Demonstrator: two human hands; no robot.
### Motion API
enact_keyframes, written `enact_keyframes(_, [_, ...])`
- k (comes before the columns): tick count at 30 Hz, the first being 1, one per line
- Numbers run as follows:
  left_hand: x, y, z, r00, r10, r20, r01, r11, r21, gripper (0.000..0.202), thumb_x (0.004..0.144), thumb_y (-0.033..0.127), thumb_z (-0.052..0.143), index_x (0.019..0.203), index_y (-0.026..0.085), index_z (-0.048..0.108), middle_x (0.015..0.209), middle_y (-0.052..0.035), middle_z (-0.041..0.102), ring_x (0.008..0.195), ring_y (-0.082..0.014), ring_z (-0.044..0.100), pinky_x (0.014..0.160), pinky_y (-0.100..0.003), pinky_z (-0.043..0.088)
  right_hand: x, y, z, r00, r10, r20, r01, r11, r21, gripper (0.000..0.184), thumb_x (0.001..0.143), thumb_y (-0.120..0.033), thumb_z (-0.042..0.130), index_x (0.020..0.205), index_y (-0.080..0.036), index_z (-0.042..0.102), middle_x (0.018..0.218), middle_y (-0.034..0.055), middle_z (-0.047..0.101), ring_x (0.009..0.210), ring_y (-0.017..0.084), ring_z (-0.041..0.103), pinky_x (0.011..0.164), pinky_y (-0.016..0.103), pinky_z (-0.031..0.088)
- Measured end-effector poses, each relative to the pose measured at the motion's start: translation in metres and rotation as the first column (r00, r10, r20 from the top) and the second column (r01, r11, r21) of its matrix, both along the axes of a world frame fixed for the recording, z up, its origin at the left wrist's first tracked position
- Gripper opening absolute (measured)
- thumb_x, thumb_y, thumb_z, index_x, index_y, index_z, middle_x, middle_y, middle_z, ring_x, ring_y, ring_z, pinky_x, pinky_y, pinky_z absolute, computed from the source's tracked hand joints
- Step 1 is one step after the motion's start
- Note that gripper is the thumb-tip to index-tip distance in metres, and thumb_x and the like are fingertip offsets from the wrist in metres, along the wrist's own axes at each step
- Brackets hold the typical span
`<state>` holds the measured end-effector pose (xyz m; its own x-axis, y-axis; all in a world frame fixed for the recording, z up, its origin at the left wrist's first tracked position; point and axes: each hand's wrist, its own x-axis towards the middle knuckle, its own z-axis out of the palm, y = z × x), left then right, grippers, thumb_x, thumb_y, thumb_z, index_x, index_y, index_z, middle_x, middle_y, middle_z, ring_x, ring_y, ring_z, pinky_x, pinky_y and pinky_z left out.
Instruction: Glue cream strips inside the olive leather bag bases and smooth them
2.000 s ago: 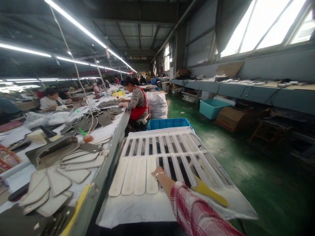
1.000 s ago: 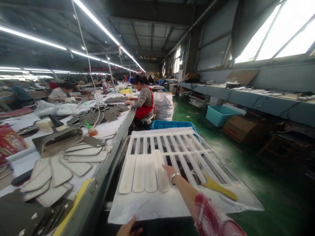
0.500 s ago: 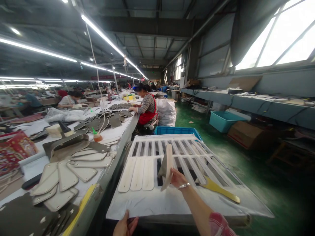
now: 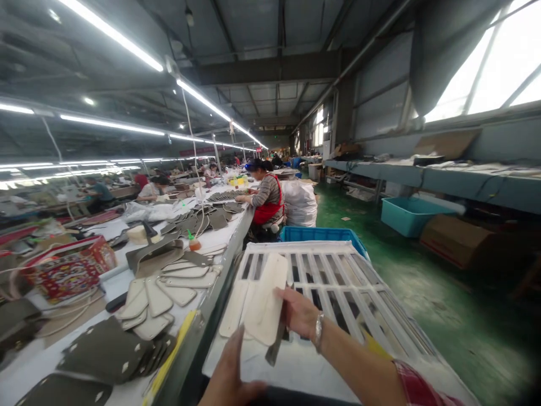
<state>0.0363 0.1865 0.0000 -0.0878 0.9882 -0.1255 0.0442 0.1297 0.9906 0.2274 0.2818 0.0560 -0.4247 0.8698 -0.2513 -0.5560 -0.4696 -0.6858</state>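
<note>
My right hand [image 4: 300, 313] grips a cream-coloured flat panel [image 4: 267, 304] with rounded corners by its right edge. A dark grey strip [image 4: 275, 345] shows behind and below that panel. The panel is tilted above the left side of a white slotted rack [image 4: 264, 247]. Another cream panel [image 4: 232, 317] lies on the rack, partly covered by the held one. Near the held panel's lower end is my left hand [image 4: 232, 372], its thumb and fingers apart and holding nothing. A yellow tool [image 4: 377, 345] is mostly hidden behind my right forearm.
On the long table to the left lie fanned cream panels [image 4: 158, 299], grey pieces [image 4: 105, 349], an orange bottle [image 4: 194, 244] and a red patterned box [image 4: 70, 268]. A blue crate [image 4: 323, 232] stands behind the rack. Farther along sits a co-worker in a red apron [image 4: 270, 208].
My right hand has turned the panel from edge-on to face me and moved it left over the panels on the rack. My left hand has come up towards it. The view has swung left.
</note>
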Motion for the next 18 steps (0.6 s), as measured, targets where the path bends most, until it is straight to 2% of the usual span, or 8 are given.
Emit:
enact_keyframes(3, [0.015,-0.012,0.054,0.977,0.047,-0.208,0.02,0.951,0.309,0.052,0.053,0.025,0.073,0.103,0.018,0.062,0.121,-0.0109,0.054,0.127,-0.0321,0.03,0.108,-0.041,0.019,-0.028,-0.048,0.033,0.984,0.143,0.106,-0.147,0.988,0.039,0.026,0.081,-0.032,0.05,0.098,-0.012,0.052,0.084,0.0092,0.065,0.076,0.018,0.063,0.073,0.034,0.05])
enact_keyframes(6, [0.01,-0.024,0.089,0.96,0.131,-0.246,-0.054,0.954,0.295,0.041,0.073,0.041,0.057,0.104,0.015,0.061,0.113,-0.0103,0.06,0.119,-0.0291,0.042,0.105,-0.042,0.025,-0.017,-0.085,0.076,0.88,0.171,0.444,-0.338,0.881,0.33,0.045,0.08,-0.048,0.048,0.102,-0.01,0.052,0.093,0.0141,0.062,0.084,0.023,0.061,0.076,0.041,0.048])
enact_keyframes(7, [0.004,-0.03,0.098,0.957,0.136,-0.257,-0.063,0.959,0.275,0.043,0.075,0.045,0.053,0.105,0.014,0.06,0.111,-0.0099,0.061,0.117,-0.0286,0.045,0.104,-0.043,0.027,-0.008,-0.095,0.088,0.806,0.009,0.592,-0.365,0.796,0.484,0.051,0.075,-0.05,0.055,0.106,-0.011,0.05,0.098,0.0149,0.06,0.089,0.026,0.059,0.079,0.044,0.047])
enact_keyframes(9, [-0.006,-0.044,0.111,0.945,0.101,-0.31,-0.02,0.968,0.252,0.049,0.074,0.05,0.054,0.106,0.014,0.06,0.111,-0.0088,0.062,0.115,-0.0283,0.047,0.103,-0.043,0.029,0.013,-0.111,0.104,0.616,-0.46,0.639,-0.427,0.487,0.762,0.067,0.065,-0.05,0.066,0.117,-0.013,0.045,0.115,0.0171,0.053,0.11,0.031,0.047,0.094,0.051,0.034])
enact_keyframes(11, [-0.011,-0.063,0.122,0.927,0.015,-0.375,0.087,0.964,0.252,0.051,0.07,0.053,0.057,0.103,0.014,0.063,0.109,-0.0077,0.063,0.115,-0.0282,0.047,0.104,-0.043,0.028,0.03,-0.123,0.108,0.472,-0.709,0.525,-0.577,0.202,0.792,0.085,0.059,-0.05,0.071,0.127,-0.012,0.038,0.129,0.0183,0.04,0.123,0.034,0.031,0.102,0.053,0.019])
enact_keyframes(12, [-0.01,-0.074,0.128,0.918,-0.033,-0.396,0.144,0.957,0.253,0.05,0.069,0.053,0.059,0.1,0.014,0.064,0.106,-0.0074,0.065,0.114,-0.0283,0.048,0.103,-0.043,0.028,0.036,-0.127,0.106,0.434,-0.74,0.513,-0.658,0.129,0.742,0.091,0.057,-0.051,0.072,0.13,-0.011,0.034,0.133,0.0187,0.036,0.124,0.034,0.027,0.104,0.053,0.016])
enact_keyframes(15, [-0.004,-0.101,0.144,0.891,-0.159,-0.425,0.289,0.921,0.26,0.043,0.065,0.048,0.065,0.094,0.016,0.067,0.096,-0.0058,0.068,0.107,-0.0278,0.053,0.1,-0.041,0.034,0.047,-0.141,0.092,0.385,-0.687,0.616,-0.802,0.082,0.592,0.087,0.066,-0.044,0.068,0.134,-0.009,0.026,0.131,0.018,0.037,0.12,0.03,0.035,0.102,0.047,0.025])
enact_keyframes(18, [-0.003,-0.123,0.152,0.84,-0.378,-0.389,0.449,0.887,0.107,0.041,0.062,0.038,0.07,0.096,0.016,0.067,0.09,-0.0052,0.068,0.093,-0.0266,0.06,0.089,-0.038,0.044,0.059,-0.162,0.076,0.378,-0.605,0.701,-0.812,0.147,0.565,0.07,0.077,-0.031,0.056,0.135,-0.011,0.023,0.13,0.0148,0.04,0.118,0.024,0.038,0.1,0.041,0.031])
